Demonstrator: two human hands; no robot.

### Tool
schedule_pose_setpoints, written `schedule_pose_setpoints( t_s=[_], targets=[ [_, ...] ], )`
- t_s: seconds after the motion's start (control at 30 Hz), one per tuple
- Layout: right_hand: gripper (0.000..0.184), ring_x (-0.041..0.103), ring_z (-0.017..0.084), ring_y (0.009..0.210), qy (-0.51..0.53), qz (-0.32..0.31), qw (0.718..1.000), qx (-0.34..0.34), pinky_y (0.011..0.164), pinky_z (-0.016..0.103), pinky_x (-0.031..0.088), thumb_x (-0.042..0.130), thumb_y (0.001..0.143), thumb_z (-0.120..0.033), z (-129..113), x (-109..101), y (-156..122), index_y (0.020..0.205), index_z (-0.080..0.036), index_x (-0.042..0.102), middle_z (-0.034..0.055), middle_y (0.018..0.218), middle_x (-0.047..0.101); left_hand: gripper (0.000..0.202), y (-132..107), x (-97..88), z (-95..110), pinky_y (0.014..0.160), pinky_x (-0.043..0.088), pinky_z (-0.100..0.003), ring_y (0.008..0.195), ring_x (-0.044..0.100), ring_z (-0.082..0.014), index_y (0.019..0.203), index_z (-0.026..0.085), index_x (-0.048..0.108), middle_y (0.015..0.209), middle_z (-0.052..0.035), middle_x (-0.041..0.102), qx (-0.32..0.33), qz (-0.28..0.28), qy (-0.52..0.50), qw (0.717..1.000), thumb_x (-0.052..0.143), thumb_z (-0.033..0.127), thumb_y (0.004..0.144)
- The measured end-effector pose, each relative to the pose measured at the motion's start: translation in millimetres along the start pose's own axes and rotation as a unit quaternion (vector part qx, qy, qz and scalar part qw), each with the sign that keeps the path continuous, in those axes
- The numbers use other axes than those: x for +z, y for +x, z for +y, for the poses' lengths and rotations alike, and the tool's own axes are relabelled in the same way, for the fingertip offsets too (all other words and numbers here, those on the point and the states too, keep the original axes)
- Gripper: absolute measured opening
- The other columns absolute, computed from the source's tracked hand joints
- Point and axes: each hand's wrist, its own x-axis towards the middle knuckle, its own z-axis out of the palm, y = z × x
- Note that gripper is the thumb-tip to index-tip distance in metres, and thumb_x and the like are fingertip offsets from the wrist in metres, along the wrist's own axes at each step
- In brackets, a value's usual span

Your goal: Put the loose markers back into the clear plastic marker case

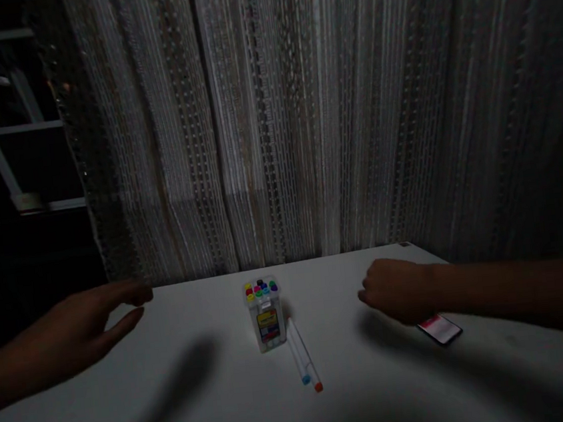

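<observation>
1. And here's the marker case (267, 313), standing upright on the bench (332, 313), in the middle stretch between its left and right sides, packed with coloured caps: yellow, red, pink, black, green, blue, purple.
2. Over on the bench's left side, the left grip (89, 322) is spread, thumb parted from the fingers, the gap facing the case, which sits well apart from the fingertips.
3. Across to the right side, the right grip (398, 289) is curled into a loose fist; its underside is hidden. The case is well off toward the left edge from it.
4. Between the two grips, closer to the near edge than the case, we have a blue-ended marker (296, 354) and an orange-ended marker (308, 359), white barrels side by side, coloured ends aimed at the near edge. Their far ends come right up by the case's right side; whether they touch it, I can't tell.
5. Toward the bench's right edge lies a phone (442, 330), screen lit, partly covered by the right wrist.
6. Behind the far edge hangs a patterned curtain (301, 115), with a window (25, 124) beyond the far left corner.
</observation>
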Motion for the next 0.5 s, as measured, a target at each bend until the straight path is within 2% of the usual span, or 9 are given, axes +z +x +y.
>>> schedule_pose_setpoints(
  t_s=[0.03, 0.07, 0.1, 0.13, 0.2, 0.27, 0.33, 0.4, 0.5],
  targets=[
    [0.006, 0.058, 0.025, 0.096, -0.035, 0.014, 0.999, -0.018, 0.094, 0.036, 0.033, 0.062, 0.061, -0.013, -8.7, -13.0, 19.1, 0.064, -0.017, 0.064, 0.0112, 0.085, 0.067, 0.049, 17.3, 1.2, 0.4, 0.084, 0.045, -0.055, 0.083, 0.062, -0.0269, 0.087, 0.023, 0.065, 0.09, -0.0009, 0.068, 0.028, -0.013, 0.035, 0.999, 0.052, 0.064, 0.064],
    [0.009, 0.058, 0.025, 0.094, -0.067, 0.034, 0.997, -0.03, 0.091, 0.036, 0.035, 0.059, 0.063, -0.012, -17.9, -16.3, 36.6, 0.069, -0.016, 0.065, 0.0117, 0.086, 0.067, 0.05, 30.6, 10.2, 2.1, 0.084, 0.045, -0.053, 0.084, 0.062, -0.0271, 0.086, 0.021, 0.065, 0.09, -0.0033, 0.067, 0.045, -0.012, 0.051, 0.998, 0.051, 0.063, 0.064],
    [0.015, 0.059, 0.025, 0.094, -0.085, 0.059, 0.994, -0.045, 0.087, 0.035, 0.037, 0.056, 0.067, -0.014, -26.4, -10.1, 52.3, 0.079, -0.015, 0.066, 0.0123, 0.089, 0.067, 0.05, 40.1, 26.1, 5.2, 0.083, 0.046, -0.051, 0.083, 0.062, -0.0273, 0.083, 0.02, 0.066, 0.088, -0.0054, 0.066, 0.05, 0.002, 0.051, 0.997, 0.051, 0.063, 0.063],
    [0.021, 0.059, 0.024, 0.093, -0.08, 0.099, 0.991, -0.048, 0.084, 0.034, 0.038, 0.053, 0.073, -0.017, -33.3, 4.4, 65.5, 0.089, -0.014, 0.066, 0.0122, 0.092, 0.067, 0.049, 45.9, 47.6, 9.6, 0.082, 0.048, -0.047, 0.083, 0.061, -0.0266, 0.085, 0.019, 0.065, 0.089, -0.007, 0.066, 0.038, 0.023, 0.024, 0.999, 0.05, 0.061, 0.065],
    [0.029, 0.06, 0.02, 0.088, -0.008, 0.149, 0.989, -0.022, 0.077, 0.028, 0.04, 0.046, 0.079, -0.022, -39.6, 49.2, 83.3, 0.102, -0.016, 0.063, 0.0086, 0.092, 0.068, 0.049, 48.5, 100.2, 22.3, 0.076, 0.05, -0.039, 0.083, 0.061, -0.024, 0.092, 0.017, 0.062, 0.094, -0.0091, 0.065, -0.029, 0.105, -0.1, 0.989, 0.046, 0.058, 0.071],
    [0.029, 0.06, 0.015, 0.083, 0.08, 0.154, 0.985, 0.015, 0.072, 0.023, 0.04, 0.043, 0.081, -0.023, -35.8, 97.3, 88.1, 0.101, -0.017, 0.063, 0.0057, 0.092, 0.068, 0.047, 42.7, 153.5, 39.0, 0.079, 0.048, -0.035, 0.086, 0.06, -0.0229, 0.09, 0.016, 0.06, 0.091, -0.0091, 0.065, -0.084, 0.162, -0.228, 0.956, 0.046, 0.058, 0.073],
    [0.03, 0.06, 0.014, 0.08, 0.115, 0.174, 0.975, 0.073, 0.071, 0.022, 0.039, 0.041, 0.082, -0.023, -24.9, 131.9, 83.5, 0.102, -0.017, 0.063, 0.0054, 0.09, 0.068, 0.049, 33.3, 196.5, 56.4, 0.081, 0.047, -0.034, 0.091, 0.058, -0.022, 0.091, 0.015, 0.059, 0.093, -0.0086, 0.063, -0.107, 0.194, -0.34, 0.914, 0.045, 0.059, 0.075],
    [0.031, 0.059, 0.015, 0.078, 0.113, 0.207, 0.963, 0.13, 0.07, 0.023, 0.038, 0.042, 0.081, -0.022, -12.0, 148.1, 76.5, 0.103, -0.017, 0.063, 0.0057, 0.086, 0.068, 0.051, 24.5, 224.0, 70.0, 0.08, 0.047, -0.033, 0.093, 0.058, -0.0207, 0.096, 0.016, 0.057, 0.098, -0.008, 0.061, -0.126, 0.212, -0.429, 0.869, 0.043, 0.061, 0.076],
    [0.031, 0.058, 0.015, 0.071, 0.128, 0.269, 0.94, 0.165, 0.066, 0.024, 0.038, 0.042, 0.08, -0.021, 0.5, 151.5, 72.8, 0.101, -0.017, 0.064, 0.0051, 0.078, 0.068, 0.054, 15.0, 239.5, 78.0, 0.082, 0.047, -0.033, 0.093, 0.059, -0.0199, 0.104, 0.02, 0.055, 0.104, -0.0061, 0.061, -0.116, 0.214, -0.489, 0.838, 0.043, 0.064, 0.075]
  ],
)
